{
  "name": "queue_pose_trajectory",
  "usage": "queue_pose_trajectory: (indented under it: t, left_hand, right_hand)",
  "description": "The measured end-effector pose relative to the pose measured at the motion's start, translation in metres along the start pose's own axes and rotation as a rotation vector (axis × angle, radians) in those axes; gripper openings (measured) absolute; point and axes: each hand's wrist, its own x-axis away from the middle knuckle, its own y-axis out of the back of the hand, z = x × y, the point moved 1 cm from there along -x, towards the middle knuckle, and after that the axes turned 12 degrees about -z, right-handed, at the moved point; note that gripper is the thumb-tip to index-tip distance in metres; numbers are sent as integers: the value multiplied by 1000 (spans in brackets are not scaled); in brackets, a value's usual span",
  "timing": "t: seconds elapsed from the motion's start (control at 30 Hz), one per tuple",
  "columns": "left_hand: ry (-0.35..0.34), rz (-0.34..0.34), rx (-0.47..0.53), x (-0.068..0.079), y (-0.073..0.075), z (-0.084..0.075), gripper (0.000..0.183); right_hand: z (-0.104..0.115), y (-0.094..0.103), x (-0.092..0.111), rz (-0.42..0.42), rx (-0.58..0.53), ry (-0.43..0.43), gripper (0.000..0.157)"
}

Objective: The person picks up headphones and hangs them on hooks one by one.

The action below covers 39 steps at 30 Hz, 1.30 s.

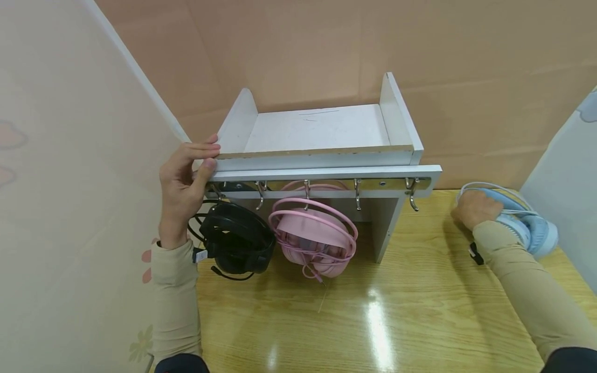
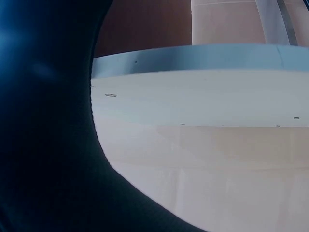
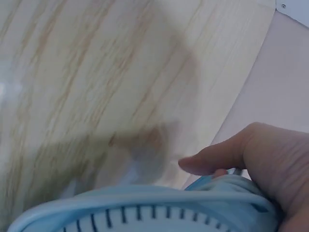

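My left hand point(image 1: 179, 181) grips the left front corner of a white shelf point(image 1: 322, 129), fingers on top and thumb at the end of its hook rail point(image 1: 326, 173). Black headphones point(image 1: 238, 238) with a boom mic hang at the rail's left end, close by this hand. Pink headphones point(image 1: 322, 233), their cord wound around them, hang near the middle hook. Off to the right, my right hand point(image 1: 478, 207) holds light-blue headphones point(image 1: 538, 230) by the headband side, low over the table. In the right wrist view, the thumb shows above the blue headphones point(image 3: 145, 198).
The shelf stands on a wood-grain table point(image 1: 350, 321) against a brown paper-covered back wall point(image 1: 298, 52). Pale side panels rise at left point(image 1: 84, 207) and right point(image 1: 569, 171). Metal hooks point(image 1: 357, 194) stick out along the rail. Dark material fills much of the left wrist view.
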Motion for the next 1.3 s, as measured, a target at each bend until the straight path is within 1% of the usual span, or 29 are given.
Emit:
queue_pose_trajectory:
  t: [0.27,0.33,0.5,0.67,0.77,0.9,1.13,1.3]
  left_hand:
    - [-2,-3,-1,0,0,1,20]
    - [-2,-4,-1,0,0,1,20]
    - [-1,-4,-3,0,1,1,20]
    - [-7,-1,2,-1,0,1,21]
    - [-9,1,2,-1,1,1,21]
    - [-7,-1,2,-1,0,1,20]
    - [1,-4,9,-1,0,1,18]
    - [6,-6,11,0,0,1,19]
  right_hand:
    - [-2,16,5,-120,-21,92,28]
    - [-1,20,6,-138,-20,99,29]
    - [0,32,6,-164,-5,102,36]
    - [-3,41,8,-180,-46,86,30]
    - [-7,45,9,-176,-63,66,31]
    - [-12,51,10,-179,-60,44,33]
    - [-20,61,14,-202,-84,49,28]
    - [-19,67,21,-228,-110,52,24]
